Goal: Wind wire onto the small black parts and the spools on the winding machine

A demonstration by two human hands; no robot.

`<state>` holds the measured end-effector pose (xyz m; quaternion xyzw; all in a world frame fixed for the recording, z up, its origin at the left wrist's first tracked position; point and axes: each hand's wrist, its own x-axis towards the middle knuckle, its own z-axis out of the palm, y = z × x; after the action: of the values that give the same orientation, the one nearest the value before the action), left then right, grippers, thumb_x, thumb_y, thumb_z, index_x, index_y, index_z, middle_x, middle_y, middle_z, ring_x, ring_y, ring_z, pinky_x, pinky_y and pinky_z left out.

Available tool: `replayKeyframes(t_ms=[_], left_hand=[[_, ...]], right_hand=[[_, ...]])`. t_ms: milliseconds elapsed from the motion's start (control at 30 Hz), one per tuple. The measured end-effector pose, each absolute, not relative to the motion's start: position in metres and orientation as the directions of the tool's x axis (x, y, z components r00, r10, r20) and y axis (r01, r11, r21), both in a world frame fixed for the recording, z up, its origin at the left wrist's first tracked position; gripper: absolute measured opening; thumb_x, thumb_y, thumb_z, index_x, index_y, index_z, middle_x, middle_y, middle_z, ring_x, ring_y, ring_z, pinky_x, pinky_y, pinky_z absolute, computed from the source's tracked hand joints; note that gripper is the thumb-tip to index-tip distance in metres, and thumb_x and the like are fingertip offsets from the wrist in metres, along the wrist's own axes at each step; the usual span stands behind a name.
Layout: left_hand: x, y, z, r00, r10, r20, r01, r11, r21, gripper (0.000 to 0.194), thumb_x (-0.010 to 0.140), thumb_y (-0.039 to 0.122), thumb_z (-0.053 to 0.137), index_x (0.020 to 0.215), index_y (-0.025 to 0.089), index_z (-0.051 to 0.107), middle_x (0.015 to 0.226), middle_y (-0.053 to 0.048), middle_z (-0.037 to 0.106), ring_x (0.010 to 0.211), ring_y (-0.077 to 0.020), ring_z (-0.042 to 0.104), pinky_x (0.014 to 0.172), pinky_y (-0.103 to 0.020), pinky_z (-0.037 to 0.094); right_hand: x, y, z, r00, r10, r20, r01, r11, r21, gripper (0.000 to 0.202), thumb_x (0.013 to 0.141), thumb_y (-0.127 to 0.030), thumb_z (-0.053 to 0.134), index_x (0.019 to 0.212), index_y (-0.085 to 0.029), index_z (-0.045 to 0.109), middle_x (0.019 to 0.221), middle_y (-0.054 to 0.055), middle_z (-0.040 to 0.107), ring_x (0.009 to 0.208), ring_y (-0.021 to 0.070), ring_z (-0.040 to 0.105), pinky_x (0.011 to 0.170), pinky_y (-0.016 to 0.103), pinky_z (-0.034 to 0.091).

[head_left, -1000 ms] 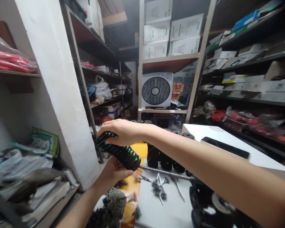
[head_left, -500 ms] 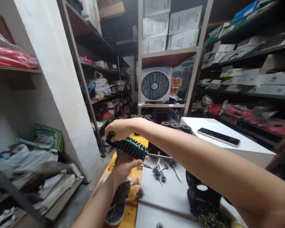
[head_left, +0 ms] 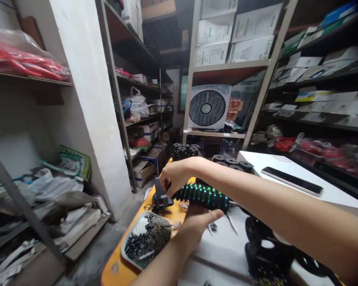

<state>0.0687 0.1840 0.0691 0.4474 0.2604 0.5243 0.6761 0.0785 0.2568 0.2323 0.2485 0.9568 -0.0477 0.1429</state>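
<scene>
Black ridged roll (head_left: 204, 195), glossy green streaks, perhaps stacked discs, both hands (head_left: 195, 225) clasped around it

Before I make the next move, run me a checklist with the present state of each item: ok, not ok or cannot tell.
1. Left hand supports the ribbed roll: ok, it is beneath, thumb by the right end.
2. Right hand grips the roll: cannot tell, its curled fingers partly hide the left end.
3. Dark grey item free of the right hand: cannot tell, they overlap in view.
4. Tray level: ok, on the yellow table with small pieces inside.
5. Area near the roll's right end clear: not ok, a pale-legged tool lies there.
</scene>
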Motion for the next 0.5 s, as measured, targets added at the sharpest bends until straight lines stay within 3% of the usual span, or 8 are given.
replayKeyframes(t_ms=[100, 267, 500], left_hand=[[0.088, 0.177, 0.067, 0.282, 0.948, 0.151, -0.558, 0.033, 0.829, 0.052, 0.068, 0.024, 0.076, 0.119, 0.024, 0.065, 0.125, -0.008, 0.066, 0.123, -0.0304, 0.053, 0.109, -0.043, 0.033], [0.100, 0.175, 0.067, 0.335, 0.927, 0.171, -0.637, 0.089, 0.765, 0.048, 0.066, 0.018, 0.077, 0.113, 0.024, 0.067, 0.111, -0.007, 0.072, 0.114, -0.0291, 0.059, 0.104, -0.044, 0.039], [0.106, 0.169, 0.077, 0.351, 0.911, 0.217, -0.711, 0.109, 0.694, 0.058, 0.058, 0.015, 0.080, 0.113, 0.025, 0.065, 0.120, -0.007, 0.067, 0.123, -0.0282, 0.052, 0.107, -0.042, 0.035]], right_hand=[[0.091, 0.253, 0.221, -0.840, 0.466, -0.278, 0.497, 0.866, -0.048, 0.029, 0.073, -0.034, 0.068, 0.096, -0.017, 0.073, 0.086, 0.003, 0.072, 0.071, 0.0154, 0.063, 0.058, 0.021, 0.042], [0.101, 0.255, 0.210, -0.866, 0.457, -0.203, 0.487, 0.863, -0.136, 0.026, 0.073, -0.028, 0.066, 0.097, -0.017, 0.070, 0.093, 0.004, 0.071, 0.080, 0.0159, 0.063, 0.065, 0.021, 0.043], [0.123, 0.261, 0.217, -0.876, 0.439, -0.199, 0.478, 0.844, -0.243, 0.021, 0.071, -0.029, 0.070, 0.087, -0.015, 0.070, 0.081, 0.000, 0.071, 0.071, 0.0129, 0.063, 0.063, 0.019, 0.045]])
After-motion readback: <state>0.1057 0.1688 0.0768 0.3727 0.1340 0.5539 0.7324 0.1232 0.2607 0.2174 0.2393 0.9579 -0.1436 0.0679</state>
